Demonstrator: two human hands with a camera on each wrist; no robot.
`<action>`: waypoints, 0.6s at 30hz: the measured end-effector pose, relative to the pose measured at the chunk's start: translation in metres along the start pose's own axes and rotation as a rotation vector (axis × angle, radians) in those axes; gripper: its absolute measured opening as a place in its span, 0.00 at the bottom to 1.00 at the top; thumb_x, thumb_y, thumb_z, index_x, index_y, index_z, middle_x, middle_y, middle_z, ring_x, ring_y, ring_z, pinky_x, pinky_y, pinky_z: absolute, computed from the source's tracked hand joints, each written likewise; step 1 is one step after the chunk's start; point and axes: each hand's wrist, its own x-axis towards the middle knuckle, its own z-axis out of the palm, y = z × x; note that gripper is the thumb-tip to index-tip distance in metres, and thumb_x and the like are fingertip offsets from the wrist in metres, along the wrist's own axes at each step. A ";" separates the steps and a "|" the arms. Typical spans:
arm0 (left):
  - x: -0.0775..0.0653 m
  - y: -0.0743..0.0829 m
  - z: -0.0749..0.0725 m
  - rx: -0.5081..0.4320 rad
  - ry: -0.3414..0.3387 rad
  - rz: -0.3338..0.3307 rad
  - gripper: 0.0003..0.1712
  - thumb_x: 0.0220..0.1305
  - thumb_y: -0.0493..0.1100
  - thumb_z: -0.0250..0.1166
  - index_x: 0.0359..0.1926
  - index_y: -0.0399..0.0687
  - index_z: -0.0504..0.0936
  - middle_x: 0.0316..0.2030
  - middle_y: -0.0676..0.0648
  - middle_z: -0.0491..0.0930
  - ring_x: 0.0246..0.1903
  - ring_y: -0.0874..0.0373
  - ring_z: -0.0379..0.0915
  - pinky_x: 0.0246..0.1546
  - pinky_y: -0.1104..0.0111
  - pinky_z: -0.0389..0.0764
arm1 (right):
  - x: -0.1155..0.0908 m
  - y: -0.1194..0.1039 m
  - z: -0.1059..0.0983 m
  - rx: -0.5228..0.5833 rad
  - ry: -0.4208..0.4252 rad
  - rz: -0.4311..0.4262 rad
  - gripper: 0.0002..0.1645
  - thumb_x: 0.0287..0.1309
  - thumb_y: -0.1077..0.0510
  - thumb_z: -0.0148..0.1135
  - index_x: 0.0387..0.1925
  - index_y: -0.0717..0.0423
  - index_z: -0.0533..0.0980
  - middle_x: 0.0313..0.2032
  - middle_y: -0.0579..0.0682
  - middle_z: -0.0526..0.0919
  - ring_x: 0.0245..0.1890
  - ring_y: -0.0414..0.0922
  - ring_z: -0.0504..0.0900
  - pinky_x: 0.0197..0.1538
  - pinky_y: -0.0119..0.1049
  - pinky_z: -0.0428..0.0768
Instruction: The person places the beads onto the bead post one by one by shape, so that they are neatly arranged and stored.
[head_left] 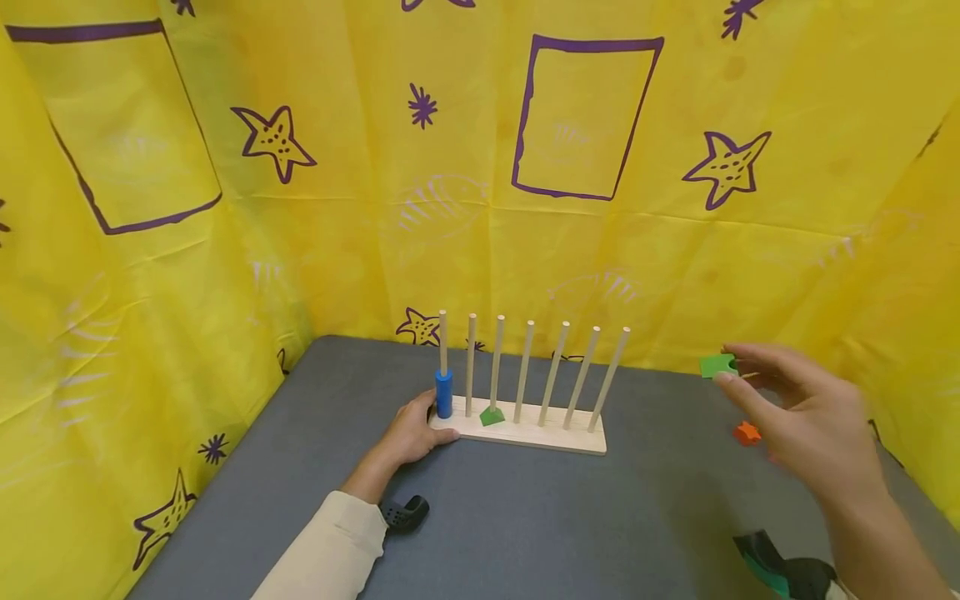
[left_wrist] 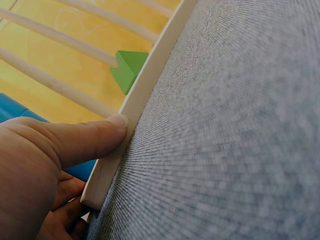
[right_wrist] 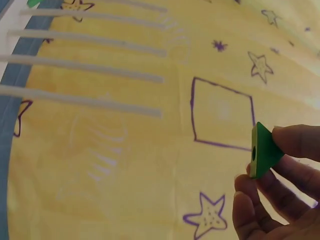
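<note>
A pale wooden base (head_left: 555,437) with several upright pegs stands on the grey table. My left hand (head_left: 414,429) grips its left end, thumb along the front edge and fingers behind. Blue cylinders (head_left: 444,394) are stacked on the leftmost peg. On the third peg a green triangular block (head_left: 492,416) sits down at the base. Off to the right, raised above the table, my right hand (head_left: 806,417) pinches another green triangular block (right_wrist: 265,151) between thumb and fingers; a hole shows in its side face.
An orange star-shaped piece (head_left: 747,433) lies on the table (head_left: 570,525) by the right hand, with a bit of pink beside it partly hidden by that hand. A yellow curtain (head_left: 465,250) with purple drawings encloses the table behind and at the sides.
</note>
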 end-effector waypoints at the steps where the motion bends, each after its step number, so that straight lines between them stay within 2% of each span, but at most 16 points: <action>1: 0.000 0.000 0.000 0.000 -0.001 0.000 0.46 0.52 0.42 0.76 0.67 0.30 0.64 0.61 0.32 0.69 0.61 0.38 0.65 0.59 0.48 0.66 | 0.002 -0.003 0.003 0.011 -0.005 -0.017 0.21 0.54 0.66 0.69 0.52 0.58 0.80 0.40 0.38 0.81 0.35 0.30 0.79 0.25 0.21 0.75; 3: 0.000 0.000 -0.001 0.003 -0.002 -0.001 0.46 0.52 0.42 0.76 0.67 0.30 0.64 0.61 0.32 0.69 0.60 0.38 0.65 0.59 0.48 0.66 | 0.006 -0.007 0.008 0.037 -0.019 -0.047 0.21 0.54 0.67 0.69 0.51 0.59 0.80 0.40 0.39 0.82 0.36 0.31 0.79 0.23 0.22 0.75; 5: 0.000 0.000 -0.001 0.007 -0.006 -0.003 0.45 0.52 0.42 0.76 0.67 0.30 0.64 0.61 0.33 0.69 0.60 0.38 0.65 0.59 0.48 0.66 | 0.010 -0.012 0.012 0.049 -0.022 -0.077 0.21 0.53 0.68 0.69 0.51 0.60 0.81 0.41 0.39 0.82 0.37 0.33 0.79 0.29 0.20 0.75; 8: 0.000 0.001 -0.001 0.007 -0.007 -0.008 0.45 0.52 0.42 0.76 0.67 0.30 0.64 0.61 0.33 0.69 0.60 0.38 0.65 0.59 0.48 0.66 | 0.016 -0.018 0.019 0.055 -0.028 -0.097 0.21 0.53 0.68 0.70 0.51 0.59 0.81 0.41 0.39 0.82 0.37 0.34 0.78 0.31 0.20 0.75; 10: 0.000 0.000 -0.002 0.007 -0.004 -0.012 0.45 0.52 0.42 0.76 0.67 0.30 0.64 0.61 0.33 0.69 0.60 0.38 0.65 0.59 0.48 0.66 | 0.020 -0.022 0.024 0.065 -0.034 -0.115 0.21 0.53 0.68 0.70 0.51 0.60 0.81 0.42 0.40 0.82 0.38 0.35 0.78 0.41 0.18 0.73; 18: 0.000 0.001 -0.002 0.015 0.000 -0.002 0.45 0.52 0.42 0.76 0.67 0.30 0.64 0.60 0.33 0.70 0.60 0.38 0.65 0.58 0.48 0.67 | 0.035 -0.035 0.046 0.150 -0.099 -0.149 0.21 0.56 0.68 0.67 0.53 0.61 0.80 0.44 0.48 0.81 0.40 0.37 0.78 0.46 0.21 0.74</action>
